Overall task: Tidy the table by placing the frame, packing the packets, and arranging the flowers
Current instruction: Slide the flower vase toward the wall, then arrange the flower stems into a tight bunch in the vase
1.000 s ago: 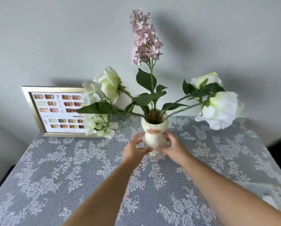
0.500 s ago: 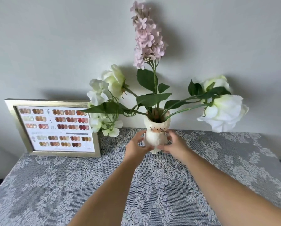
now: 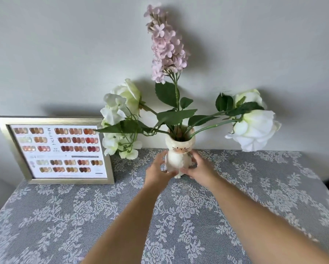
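A small white cat-faced vase stands near the back of the table, close to the wall. It holds a tall pink flower spike, white blooms leaning left and a large white rose drooping right. My left hand cups the vase's left side and my right hand its right side. A gold-edged frame with a nail-colour chart leans against the wall at the back left. No packets are in view.
A grey cloth with white lace flowers covers the table. The pale wall rises right behind the vase and frame. The left blooms overlap the frame's right edge.
Both hands have carried the vase farther back toward the wall, and the view has tilted up so the frame shows fully. My grip on the vase is the same.
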Demonstrator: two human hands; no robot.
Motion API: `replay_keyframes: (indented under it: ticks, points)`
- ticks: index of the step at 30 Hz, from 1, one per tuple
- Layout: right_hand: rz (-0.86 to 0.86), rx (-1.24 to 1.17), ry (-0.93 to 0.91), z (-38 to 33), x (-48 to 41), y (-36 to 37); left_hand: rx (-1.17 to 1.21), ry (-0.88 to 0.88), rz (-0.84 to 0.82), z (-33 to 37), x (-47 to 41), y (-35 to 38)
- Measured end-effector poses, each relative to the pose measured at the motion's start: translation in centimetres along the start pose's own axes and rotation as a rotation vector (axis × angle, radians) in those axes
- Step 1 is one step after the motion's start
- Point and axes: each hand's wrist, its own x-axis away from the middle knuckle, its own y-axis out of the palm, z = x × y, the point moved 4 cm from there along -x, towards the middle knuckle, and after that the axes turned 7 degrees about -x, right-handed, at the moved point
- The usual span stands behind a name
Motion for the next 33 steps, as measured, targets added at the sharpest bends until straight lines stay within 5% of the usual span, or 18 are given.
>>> replay_keyframes:
  ticks: [12, 18, 24, 30, 33]
  points:
    - [0.078, 0.188, -0.119, -4.3, 8.2, -3.8, -0.183, 0.016, 0.02, 3.8, 8.3, -2.7]
    - [0.139, 0.264, -0.352, -8.7, 13.6, -6.5, -0.299, 0.145, 0.227, 7.5, 13.5, -5.1]
    - [0.414, 0.262, -0.606, -14.7, 16.7, -11.9, -0.349, 0.277, 0.437, 12.4, 16.2, -9.3]
    - [0.651, 0.235, -0.467, -16.5, 16.6, -16.7, -0.382, 0.396, 0.73, 16.4, 16.9, -15.1]
    - [0.733, 0.249, -0.287, -15.3, 16.2, -17.6, -0.456, 0.267, 0.786, 16.1, 15.5, -16.9]
